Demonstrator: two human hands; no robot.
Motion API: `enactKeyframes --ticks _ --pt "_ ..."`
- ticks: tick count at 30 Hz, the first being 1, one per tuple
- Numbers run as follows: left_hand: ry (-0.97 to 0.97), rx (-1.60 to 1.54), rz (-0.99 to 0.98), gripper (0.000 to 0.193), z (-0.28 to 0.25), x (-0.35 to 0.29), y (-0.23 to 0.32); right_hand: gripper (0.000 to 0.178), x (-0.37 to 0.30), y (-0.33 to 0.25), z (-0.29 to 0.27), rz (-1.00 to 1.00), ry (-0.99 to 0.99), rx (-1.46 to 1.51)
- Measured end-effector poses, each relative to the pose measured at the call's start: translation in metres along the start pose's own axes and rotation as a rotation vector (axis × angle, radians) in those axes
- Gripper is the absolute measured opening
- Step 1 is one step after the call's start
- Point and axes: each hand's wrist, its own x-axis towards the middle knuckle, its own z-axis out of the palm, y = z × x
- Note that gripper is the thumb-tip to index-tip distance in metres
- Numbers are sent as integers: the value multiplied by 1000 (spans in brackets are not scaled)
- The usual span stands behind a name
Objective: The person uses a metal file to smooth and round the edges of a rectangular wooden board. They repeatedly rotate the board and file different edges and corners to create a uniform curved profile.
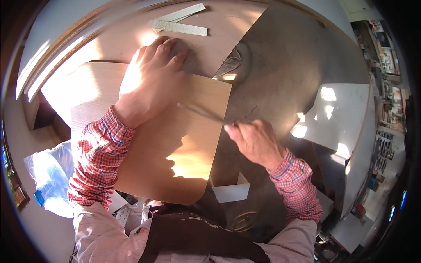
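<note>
A wood-grain board with rounded corners lies in front of me, partly in bright sun. My left hand rests over its far edge, with the fingers bent past that edge and their tips hidden. Closed around one end of a thin, rod-like tool is my right hand, just off the board's right side. The tool points left across the board. It is blurred, so its exact kind and whether its tip touches the surface cannot be made out.
Pale strips lie on a larger panel beyond the board. A loop of cord hangs by that panel's edge. A clear plastic bag is at left. White panels stand at right; a small white angled piece sits below the board.
</note>
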Motion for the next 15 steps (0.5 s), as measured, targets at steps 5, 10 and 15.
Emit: enactKeyframes --ticks 5,10,15 --pt "-1 -32 4 48 1 2 1 45 42 16 5 -18 250 190" --pt "-8 -143 115 51 -4 5 2 44 21 10 43 35 311 556" --pt "-83 -449 85 70 -5 18 21 41 32 28 19 -91 325 264"
